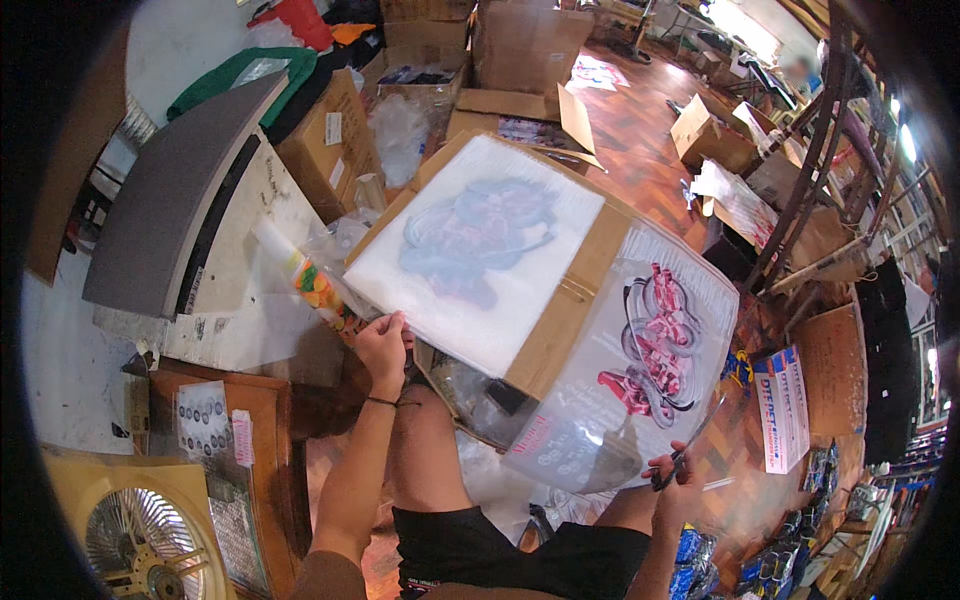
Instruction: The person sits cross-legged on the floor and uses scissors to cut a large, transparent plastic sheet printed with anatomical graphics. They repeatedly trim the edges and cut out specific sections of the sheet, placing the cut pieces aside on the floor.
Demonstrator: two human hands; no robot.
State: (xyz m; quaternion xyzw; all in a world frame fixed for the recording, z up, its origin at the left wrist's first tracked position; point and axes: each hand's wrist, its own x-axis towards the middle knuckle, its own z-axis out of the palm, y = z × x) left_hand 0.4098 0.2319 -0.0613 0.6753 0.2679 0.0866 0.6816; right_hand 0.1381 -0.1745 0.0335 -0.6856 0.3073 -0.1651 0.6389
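Note:
My left hand [385, 341] pinches the near left corner of a stack of white translucent sheets [480, 247], through which a bluish printed design shows. The stack lies on a cardboard box [566, 330]. In my right hand [669, 469] is a pair of scissors [709, 427], its blades pointing up and to the right. Beside the white stack, a clear printed film [664, 345] with a red and black design and small lettering hangs over the box's right side, close to the scissors. A roll in printed plastic [315, 285] lies left of the stack.
A white board with a grey panel [180, 195] stands at left, above a wooden cabinet [274, 420] and a yellow fan [150, 547]. Open cardboard boxes [517, 105] are ahead. A film carton [781, 409] and blue packets [694, 555] lie at right. A person [806, 79] is far off.

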